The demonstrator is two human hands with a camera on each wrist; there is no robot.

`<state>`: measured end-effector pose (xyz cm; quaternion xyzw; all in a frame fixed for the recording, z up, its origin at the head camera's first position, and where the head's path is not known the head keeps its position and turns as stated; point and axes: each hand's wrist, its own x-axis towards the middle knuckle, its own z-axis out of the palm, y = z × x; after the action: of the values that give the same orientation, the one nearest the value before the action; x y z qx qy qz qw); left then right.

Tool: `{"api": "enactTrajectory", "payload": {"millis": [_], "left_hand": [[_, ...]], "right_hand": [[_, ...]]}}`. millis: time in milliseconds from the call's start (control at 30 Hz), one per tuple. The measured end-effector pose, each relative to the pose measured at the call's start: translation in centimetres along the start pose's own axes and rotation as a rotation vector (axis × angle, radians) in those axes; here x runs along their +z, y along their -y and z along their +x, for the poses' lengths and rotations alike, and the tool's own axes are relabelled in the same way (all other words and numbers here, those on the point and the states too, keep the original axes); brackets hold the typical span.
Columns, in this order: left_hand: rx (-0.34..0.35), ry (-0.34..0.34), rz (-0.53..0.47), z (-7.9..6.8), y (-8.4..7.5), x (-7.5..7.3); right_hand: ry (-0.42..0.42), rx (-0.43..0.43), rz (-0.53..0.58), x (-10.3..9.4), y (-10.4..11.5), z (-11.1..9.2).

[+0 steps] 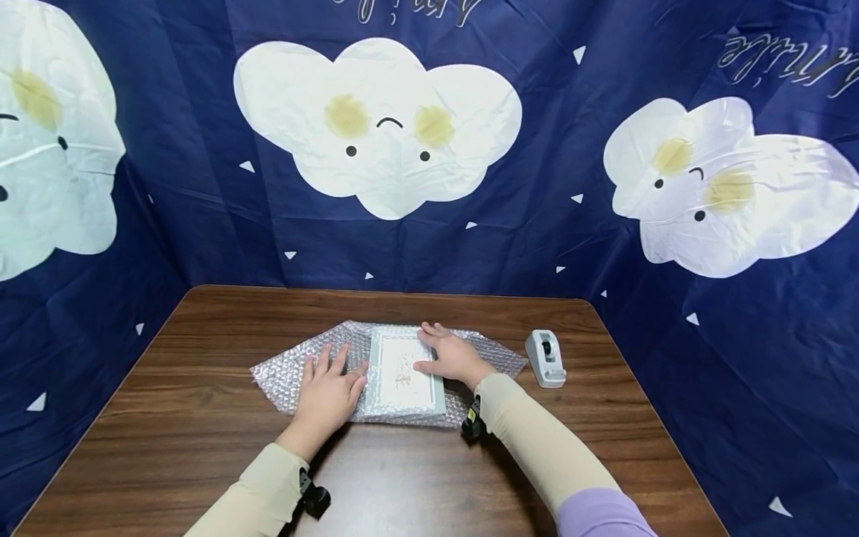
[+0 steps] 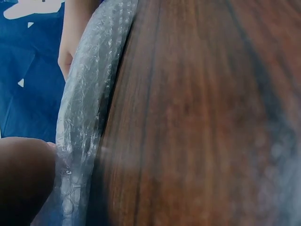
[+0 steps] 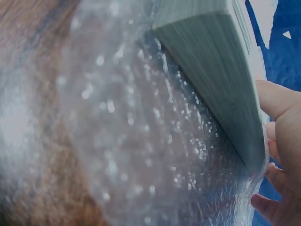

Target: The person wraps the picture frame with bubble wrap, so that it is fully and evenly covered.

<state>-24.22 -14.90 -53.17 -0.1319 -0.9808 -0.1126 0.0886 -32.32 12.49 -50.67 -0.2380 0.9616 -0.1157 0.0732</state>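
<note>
A pale green picture frame point(image 1: 403, 373) with a white inner panel lies flat on a sheet of bubble wrap point(image 1: 295, 373) on the table. My left hand point(image 1: 329, 399) rests on the wrap left of the frame, fingers spread, thumb at the frame's left edge. Across the frame's right side lies my right hand point(image 1: 456, 358), its fingers extended. From the right wrist, the frame's thick grained side point(image 3: 211, 70) shows above the wrap, with my right fingers point(image 3: 275, 179) by its far edge. In the left wrist view, the bubble wrap point(image 2: 89, 94) covers the frame's near edge.
A white tape dispenser point(image 1: 546, 359) stands on the wooden table point(image 1: 201, 418), right of the wrap. Behind and beside the table hangs a dark blue cloth point(image 1: 429, 253) with white clouds. Small black cameras are strapped to both wrists.
</note>
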Motion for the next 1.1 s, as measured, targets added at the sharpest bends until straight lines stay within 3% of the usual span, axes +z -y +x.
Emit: {"api": "enactTrajectory", "payload": {"millis": [667, 900, 1000, 1100], "left_hand": [[-0.058, 0.038, -0.069, 0.02, -0.28, -0.06], [-0.076, 0.046, -0.082, -0.09, -0.18, 0.44], [-0.057, 0.014, -0.084, -0.03, -0.13, 0.57], [0.021, -0.037, -0.082, 0.13, -0.24, 0.45]], "right_hand": [[-0.002, -0.005, -0.003, -0.07, 0.03, 0.09], [-0.029, -0.055, -0.004, -0.27, 0.16, -0.08], [-0.026, -0.051, -0.008, -0.23, 0.19, -0.12], [-0.024, -0.038, -0.012, -0.2, 0.24, -0.15]]}}
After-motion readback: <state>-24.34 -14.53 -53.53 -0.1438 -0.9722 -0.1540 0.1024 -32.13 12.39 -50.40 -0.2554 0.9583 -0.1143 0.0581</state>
